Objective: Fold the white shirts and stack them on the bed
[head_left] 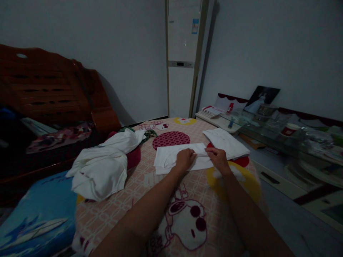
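Note:
A white garment (166, 157), folded into a flat oblong, lies on the patterned cloth (150, 192) that covers the table. My left hand (185, 159) rests on its middle with the fingers curled closed on the fabric. At its right end, my right hand (218, 159) pinches the fabric between thumb and fingers. Just beyond my right hand sits a neatly folded white stack of cloth (227, 142). To the left, a loose heap of white clothes (102, 167) hangs toward the table's edge, with dark red cloth (133, 158) partly beneath it.
A wooden bench (48, 89) stands at the left, with a blue cushion (45, 210) nearer me. On the right is a glass-topped cabinet (254, 125) holding papers, a paper cup (290, 129) and other items. A tall air conditioner (180, 89) fills the corner.

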A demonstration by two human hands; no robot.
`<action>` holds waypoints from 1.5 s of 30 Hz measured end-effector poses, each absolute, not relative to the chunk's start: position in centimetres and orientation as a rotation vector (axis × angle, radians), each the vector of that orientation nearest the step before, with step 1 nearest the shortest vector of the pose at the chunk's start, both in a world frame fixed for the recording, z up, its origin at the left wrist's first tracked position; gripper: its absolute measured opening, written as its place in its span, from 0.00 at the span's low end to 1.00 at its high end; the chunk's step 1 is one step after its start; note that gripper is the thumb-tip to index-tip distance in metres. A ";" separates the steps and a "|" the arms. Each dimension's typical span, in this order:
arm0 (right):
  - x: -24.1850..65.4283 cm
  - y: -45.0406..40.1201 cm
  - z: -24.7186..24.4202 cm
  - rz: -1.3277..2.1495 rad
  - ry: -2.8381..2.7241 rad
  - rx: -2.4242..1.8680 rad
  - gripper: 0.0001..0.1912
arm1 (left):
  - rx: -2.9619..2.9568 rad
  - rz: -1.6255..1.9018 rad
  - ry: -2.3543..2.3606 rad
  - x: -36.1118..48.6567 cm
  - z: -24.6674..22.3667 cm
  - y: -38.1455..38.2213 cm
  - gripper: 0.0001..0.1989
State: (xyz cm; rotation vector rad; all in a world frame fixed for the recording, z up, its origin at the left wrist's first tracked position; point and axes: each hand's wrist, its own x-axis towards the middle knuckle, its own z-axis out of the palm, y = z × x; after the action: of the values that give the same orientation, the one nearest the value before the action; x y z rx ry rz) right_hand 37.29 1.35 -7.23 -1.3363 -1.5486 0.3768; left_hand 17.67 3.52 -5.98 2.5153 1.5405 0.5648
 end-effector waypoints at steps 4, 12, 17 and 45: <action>37.6 1.1 -6.8 0.389 -1.477 -1.338 0.16 | 2.401 0.592 1.543 17.3 -5.8 4.3 0.15; 37.7 1.1 -6.6 0.342 -1.553 -1.328 0.19 | 2.325 0.640 1.537 17.2 -5.8 4.4 0.15; 38.0 1.4 -7.0 0.333 -1.688 -1.274 0.28 | 2.320 0.646 1.524 17.1 -5.8 4.7 0.15; 35.9 2.7 -9.8 -0.153 -1.714 -1.614 0.15 | 2.119 0.546 2.018 2.9 -4.6 7.2 0.16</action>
State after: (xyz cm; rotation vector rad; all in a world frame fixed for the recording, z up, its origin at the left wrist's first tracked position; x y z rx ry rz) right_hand 35.92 2.75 -9.85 -1.6144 -1.7140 -0.1526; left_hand 2.93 7.20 -4.58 2.1190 2.0183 0.5457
